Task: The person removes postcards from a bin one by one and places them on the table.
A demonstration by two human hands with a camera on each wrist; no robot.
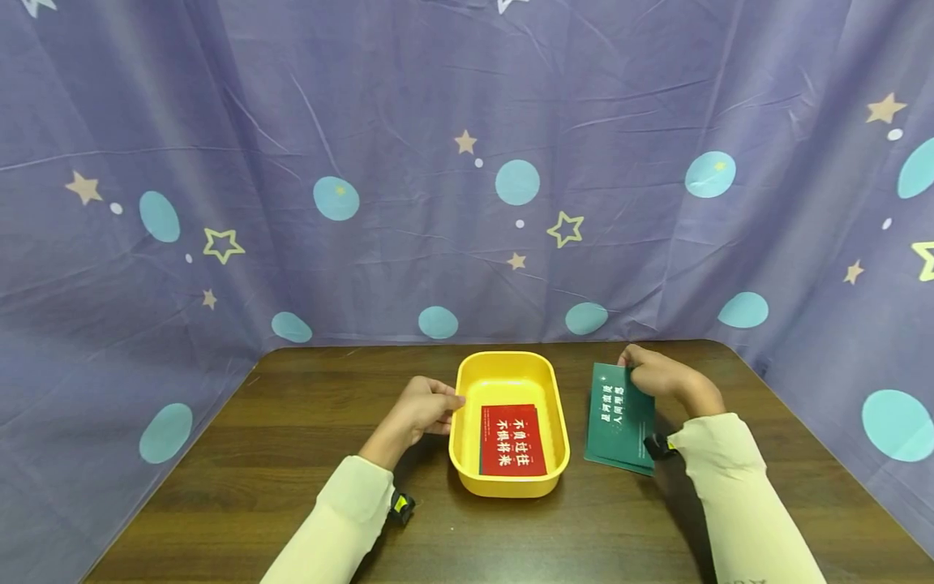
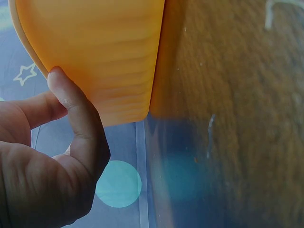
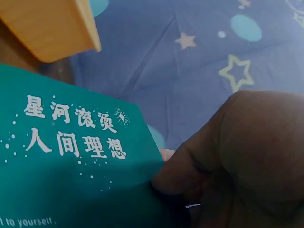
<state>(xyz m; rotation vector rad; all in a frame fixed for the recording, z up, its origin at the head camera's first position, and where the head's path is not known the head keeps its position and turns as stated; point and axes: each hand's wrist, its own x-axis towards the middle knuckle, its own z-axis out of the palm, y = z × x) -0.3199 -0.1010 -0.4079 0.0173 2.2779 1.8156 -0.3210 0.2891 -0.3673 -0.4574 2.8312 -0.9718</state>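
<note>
A yellow plastic tray [image 1: 511, 487] stands near the middle of the table. My left hand [image 1: 421, 410] pinches its left rim between thumb and fingers; the left wrist view shows the thumb at the edge of the tray wall [image 2: 104, 52]. Inside the tray lies a red card [image 1: 513, 462] with white characters, a dark green edge showing from under it. To the right of the tray, my right hand [image 1: 666, 380] pinches a green card [image 1: 609, 434] by its far right corner. White characters run across that card [image 3: 71, 183] in the right wrist view. Another green edge shows beneath its near side.
The brown wooden table [image 1: 292, 454] reaches back to a purple curtain [image 1: 409, 243] patterned with stars and blue dots. A small black device [image 1: 400, 506] sits on the left wrist, and another black device [image 1: 659, 445] on the right.
</note>
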